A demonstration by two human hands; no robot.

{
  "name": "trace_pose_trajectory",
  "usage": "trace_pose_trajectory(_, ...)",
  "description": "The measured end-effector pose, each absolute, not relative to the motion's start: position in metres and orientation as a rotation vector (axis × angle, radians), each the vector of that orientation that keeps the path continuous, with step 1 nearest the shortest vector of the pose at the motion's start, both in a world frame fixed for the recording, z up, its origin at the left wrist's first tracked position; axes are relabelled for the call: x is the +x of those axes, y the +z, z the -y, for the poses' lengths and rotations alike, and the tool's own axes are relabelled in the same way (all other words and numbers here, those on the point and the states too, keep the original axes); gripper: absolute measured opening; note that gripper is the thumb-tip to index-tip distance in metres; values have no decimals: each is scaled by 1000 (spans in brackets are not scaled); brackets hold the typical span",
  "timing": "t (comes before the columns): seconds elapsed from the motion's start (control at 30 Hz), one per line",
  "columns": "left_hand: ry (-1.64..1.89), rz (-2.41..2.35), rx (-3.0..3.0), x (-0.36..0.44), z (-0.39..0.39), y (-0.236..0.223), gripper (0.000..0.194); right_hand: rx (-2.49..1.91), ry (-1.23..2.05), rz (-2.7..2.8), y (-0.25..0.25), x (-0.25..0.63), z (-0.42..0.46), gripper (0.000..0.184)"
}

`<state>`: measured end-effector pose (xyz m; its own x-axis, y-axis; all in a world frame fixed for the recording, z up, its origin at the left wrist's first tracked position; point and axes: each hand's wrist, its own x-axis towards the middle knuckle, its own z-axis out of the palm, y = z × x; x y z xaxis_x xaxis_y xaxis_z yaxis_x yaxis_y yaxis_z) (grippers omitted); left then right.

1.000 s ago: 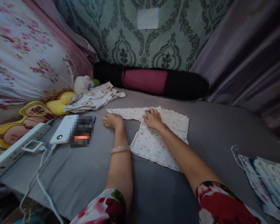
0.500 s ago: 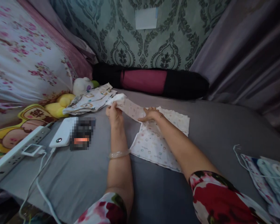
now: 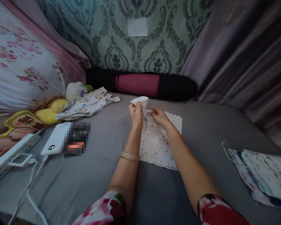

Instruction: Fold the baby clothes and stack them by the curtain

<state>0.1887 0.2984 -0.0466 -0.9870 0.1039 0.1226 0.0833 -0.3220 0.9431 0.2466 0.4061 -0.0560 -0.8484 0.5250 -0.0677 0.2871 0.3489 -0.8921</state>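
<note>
A small white long-sleeved shirt (image 3: 158, 150) with a tiny pastel print lies on the grey bed sheet, its lower part spread flat. My left hand (image 3: 136, 114) is closed on the cuff end of one sleeve (image 3: 141, 100), lifted above the sheet and brought in over the shirt. Close beside it, my right hand (image 3: 160, 117) has its fingers bent on the cloth near the shoulder; the fingertips are slightly blurred. Part of the shirt is hidden behind the right hand and forearm.
Left of the hands lie a printed garment (image 3: 86, 104), yellow plush toys (image 3: 51, 111), a white power bank (image 3: 57, 139) and a power strip (image 3: 16, 156) with cables. Folded cloths (image 3: 267, 175) lie at right. A black and magenta bolster (image 3: 137, 84) lines the wall.
My left hand has moved right with the sleeve end, folding the stretched sleeve back toward the shirt. My right hand has gone from spread on the cloth to bent fingers. The view has shifted slightly.
</note>
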Motion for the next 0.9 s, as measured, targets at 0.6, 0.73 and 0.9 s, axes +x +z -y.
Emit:
trace_pose_trajectory(0.6, 1543, -2063, 1292, 245, -319, -61, 17, -750, 1876, 1949, -72, 300, -422, 71)
trace_pose_trajectory(0.73, 1249, -2499, 1237, 232, -312, -68, 22, -746, 2043, 1674, -70, 306, -436, 64)
trace_pose_trajectory(0.9, 842, -2780, 1130, 214, -296, -82, 47, -946, 2044, 1234, -78, 304, -443, 17)
